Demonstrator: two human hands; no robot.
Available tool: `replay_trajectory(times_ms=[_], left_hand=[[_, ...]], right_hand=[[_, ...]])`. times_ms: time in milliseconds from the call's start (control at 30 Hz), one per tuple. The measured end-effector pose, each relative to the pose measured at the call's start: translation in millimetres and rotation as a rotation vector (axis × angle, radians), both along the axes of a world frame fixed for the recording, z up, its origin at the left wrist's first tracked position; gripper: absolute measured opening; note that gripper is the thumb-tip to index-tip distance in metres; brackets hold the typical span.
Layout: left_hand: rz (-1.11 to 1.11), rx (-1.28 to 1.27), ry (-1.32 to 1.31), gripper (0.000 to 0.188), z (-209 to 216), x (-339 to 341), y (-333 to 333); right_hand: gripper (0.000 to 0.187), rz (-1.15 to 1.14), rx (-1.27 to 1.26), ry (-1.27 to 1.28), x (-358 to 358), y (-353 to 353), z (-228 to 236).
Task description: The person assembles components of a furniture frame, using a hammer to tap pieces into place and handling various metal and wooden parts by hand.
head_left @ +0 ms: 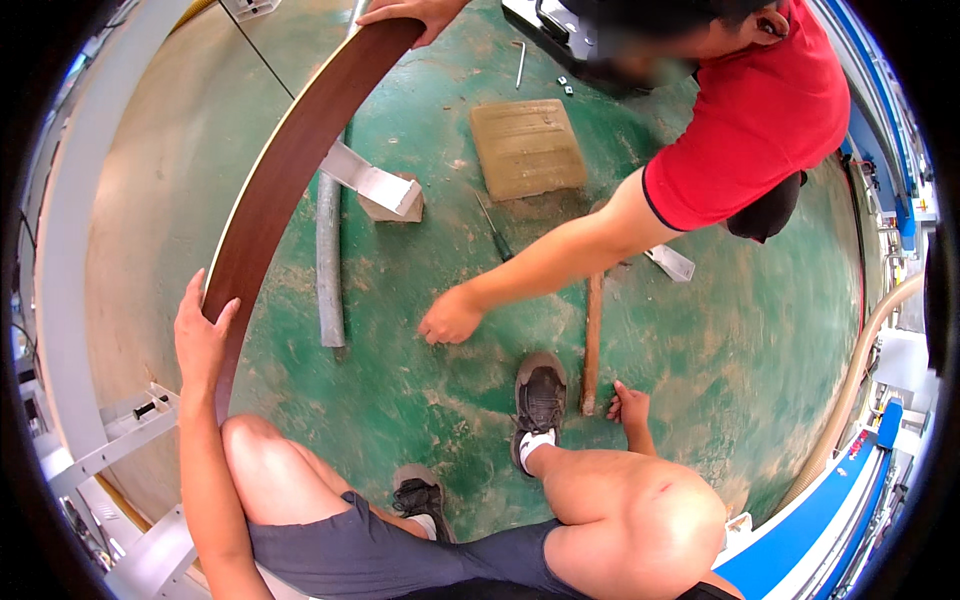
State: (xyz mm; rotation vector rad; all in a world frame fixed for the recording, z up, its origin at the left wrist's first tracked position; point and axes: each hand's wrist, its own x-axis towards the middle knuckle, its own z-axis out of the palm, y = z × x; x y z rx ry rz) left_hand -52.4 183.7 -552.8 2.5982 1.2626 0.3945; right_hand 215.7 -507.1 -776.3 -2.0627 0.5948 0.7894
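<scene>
My left hand grips the near end of a long dark brown board that stands on edge and curves away across the green floor. A person in a red shirt holds its far end with one hand. My right hand rests on the floor at the near end of a narrow brown wooden strip, fingers touching it. The other person's second hand presses on the floor just left of that strip. My black shoe stands beside the strip.
A grey pipe lies on the floor beside a metal angle bracket. A tan cushion and a screwdriver lie farther off. White metal framing runs at the left, and blue machinery with a hose at the right.
</scene>
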Motion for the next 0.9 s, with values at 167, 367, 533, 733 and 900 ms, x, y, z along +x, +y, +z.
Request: replay_trajectory(times_ms=[167, 367, 533, 733, 900], left_hand=[[0.035, -0.092, 0.009, 0.046, 9, 4, -9], [0.08, -0.139, 0.024, 0.035, 17, 4, -16], [0.043, -0.036, 0.011, 0.038, 37, 1, -30], [0.04, 0.082, 0.059, 0.045, 48, 17, -40], [0.087, 0.059, 0.09, 0.047, 60, 18, -47]], right_hand=[[0.041, 0.019, 0.037, -0.073, -1, 4, 5], [0.027, 0.059, 0.141, -0.543, 1, 73, 36], [0.013, 0.842, 0.243, -0.915, 9, 216, 153], [0.042, 1.261, 0.286, -1.224, 46, 341, 198], [0.057, 1.453, 0.186, -1.426, 67, 445, 183]])
